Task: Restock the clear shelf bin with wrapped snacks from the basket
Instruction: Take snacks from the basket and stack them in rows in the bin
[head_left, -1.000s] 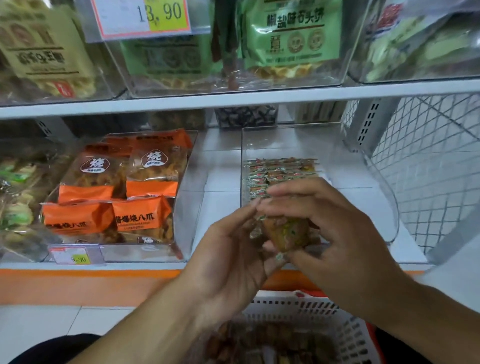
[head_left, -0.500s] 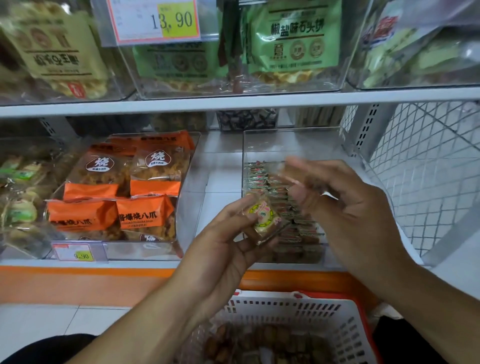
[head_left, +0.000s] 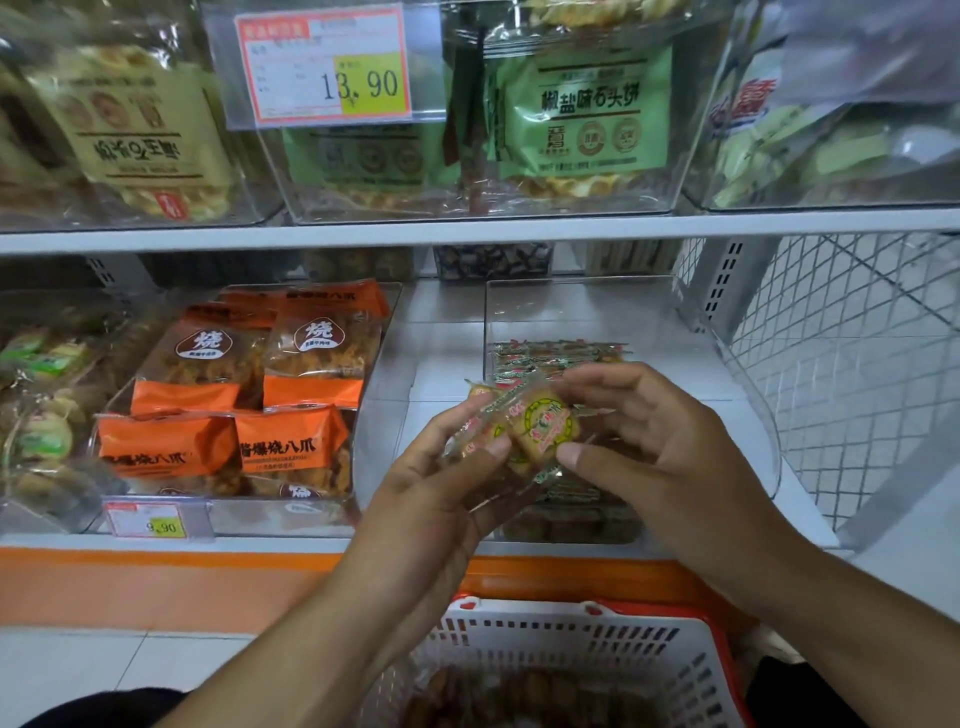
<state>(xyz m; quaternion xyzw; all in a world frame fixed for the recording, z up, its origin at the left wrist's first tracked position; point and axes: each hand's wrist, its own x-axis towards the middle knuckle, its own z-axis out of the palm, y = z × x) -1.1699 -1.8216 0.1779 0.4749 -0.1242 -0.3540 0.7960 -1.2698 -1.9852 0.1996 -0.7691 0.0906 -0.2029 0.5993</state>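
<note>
Wrapped snacks (head_left: 540, 426), light with slippery crinkly film, pinched between left hand (head_left: 441, 488) and right hand (head_left: 670, 462) grips; best held across flat faces.

- Snack (head_left: 540, 428) between the hands: glossy, crinkled clear plastic wrapper.
- Bin (head_left: 748, 405) behind the hands: smooth, transparent hard plastic.
- Basket (head_left: 597, 644) below them: white matt plastic, perforated.
- Shelf (head_left: 467, 231) above: smooth white painted metal.

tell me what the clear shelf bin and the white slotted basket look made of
Clear shelf bin: looks like rigid glossy acrylic or similar plastic; see-through walls with bright edge glints.
White slotted basket: looks like moulded matte plastic, with evenly cut slots and a red rim.
</note>
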